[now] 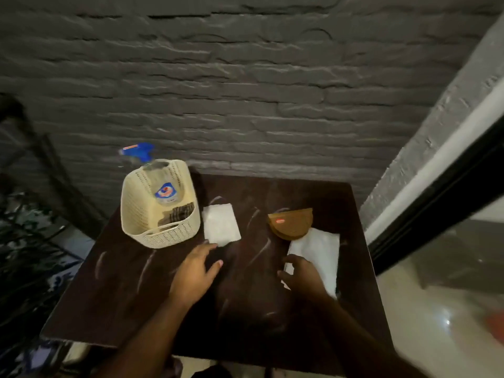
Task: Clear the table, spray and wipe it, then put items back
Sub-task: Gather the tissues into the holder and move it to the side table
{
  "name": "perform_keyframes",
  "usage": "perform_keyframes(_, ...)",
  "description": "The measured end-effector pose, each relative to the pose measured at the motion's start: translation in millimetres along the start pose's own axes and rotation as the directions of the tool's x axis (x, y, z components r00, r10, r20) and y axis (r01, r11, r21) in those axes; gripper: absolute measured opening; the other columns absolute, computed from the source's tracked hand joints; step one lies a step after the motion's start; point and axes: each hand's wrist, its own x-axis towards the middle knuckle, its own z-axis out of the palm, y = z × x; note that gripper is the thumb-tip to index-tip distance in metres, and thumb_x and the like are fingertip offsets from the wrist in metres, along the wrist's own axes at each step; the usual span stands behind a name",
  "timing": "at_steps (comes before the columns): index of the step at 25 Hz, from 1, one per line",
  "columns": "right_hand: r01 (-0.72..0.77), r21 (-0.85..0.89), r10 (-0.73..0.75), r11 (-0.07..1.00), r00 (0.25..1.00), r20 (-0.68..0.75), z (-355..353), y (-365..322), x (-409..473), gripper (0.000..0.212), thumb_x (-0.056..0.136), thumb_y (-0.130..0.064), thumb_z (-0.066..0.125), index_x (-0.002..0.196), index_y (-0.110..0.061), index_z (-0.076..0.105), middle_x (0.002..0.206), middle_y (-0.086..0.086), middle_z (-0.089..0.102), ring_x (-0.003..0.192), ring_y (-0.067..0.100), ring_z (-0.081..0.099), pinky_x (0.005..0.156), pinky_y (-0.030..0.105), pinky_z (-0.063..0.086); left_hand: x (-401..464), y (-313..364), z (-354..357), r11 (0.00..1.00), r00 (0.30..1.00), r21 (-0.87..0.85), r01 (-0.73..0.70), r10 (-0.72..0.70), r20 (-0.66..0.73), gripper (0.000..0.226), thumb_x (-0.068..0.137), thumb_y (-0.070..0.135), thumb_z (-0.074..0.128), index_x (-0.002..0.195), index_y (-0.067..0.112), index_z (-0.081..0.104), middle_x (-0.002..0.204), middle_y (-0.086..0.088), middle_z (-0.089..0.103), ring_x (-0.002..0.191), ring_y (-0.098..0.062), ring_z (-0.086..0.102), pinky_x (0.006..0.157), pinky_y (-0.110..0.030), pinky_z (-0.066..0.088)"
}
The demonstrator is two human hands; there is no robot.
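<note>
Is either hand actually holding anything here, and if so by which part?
The right hand grips the larger white cloth at its near left edge. The left hand holds nothing; its fingertips reach the smaller white cloth.

No text can be read. The clear spray bottle [163, 186] with blue trigger carries a blue-and-red round label, and the brown fan-shaped coaster holder [291, 222] a small red tag (both too blurred).

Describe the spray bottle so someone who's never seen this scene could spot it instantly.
Start at the dark table against the grey brick wall. At its far left corner stands a cream perforated basket. The spray bottle stands inside it, the only clear thing with a blue trigger head and blue-red label; a dark checked cloth lies beside it.
</note>
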Motion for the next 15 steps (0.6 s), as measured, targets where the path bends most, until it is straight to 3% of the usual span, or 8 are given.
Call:
perform_keyframes(4,-0.06,0.033,0.06,0.998,0.998,-0.023,3,-8,14,0.041,0.088,-0.033,0.066,0.126,-0.019,0.059,0.122,0.0,0.064,0.11,0.017,0.061,0.088,0.024,0.045,39,1,11,1.0,0.996,-0.016,0.019,-0.018,0.091,0.047,0.086,0.027,0.071,0.129,0.015,0.057,0.126,-0.003,0.06,0.114,-0.019,0.058,0.099,-0.03,0.043)
perform_keyframes(7,-0.105,0.103,0.104,0.989,0.994,0.015,20,-25,33,0.035,0.087,-0.031,0.067,0.119,-0.019,0.061,0.114,0.0,0.067,0.102,0.016,0.065,0.09,0.033,0.054,65,-16,14,0.995,0.981,-0.036,0.091,-0.083,0.176,0.055,0.087,0.027,0.07,0.136,0.012,0.052,0.135,-0.005,0.055,0.121,-0.021,0.054,0.103,-0.029,0.039)
perform_keyframes(11,-0.163,0.192,0.165,0.968,0.986,0.005,52,-69,86,0.035,0.085,-0.029,0.07,0.116,-0.016,0.063,0.108,0.003,0.069,0.101,0.018,0.065,0.09,0.032,0.052,86,-50,17,0.992,0.957,-0.022,0.125,-0.115,0.265,0.057,0.089,0.027,0.066,0.141,0.014,0.046,0.144,-0.004,0.049,0.132,-0.02,0.045,0.111,-0.031,0.033)
perform_keyframes(15,-0.179,0.177,0.192,0.968,0.98,-0.059,82,-111,153,0.039,0.086,-0.024,0.068,0.121,-0.009,0.061,0.117,0.01,0.068,0.11,0.026,0.063,0.096,0.036,0.048,99,-78,21,0.994,0.947,-0.056,0.091,-0.069,0.314,0.059,0.091,0.028,0.064,0.144,0.017,0.043,0.146,-0.002,0.046,0.133,-0.018,0.044,0.112,-0.036,0.036)
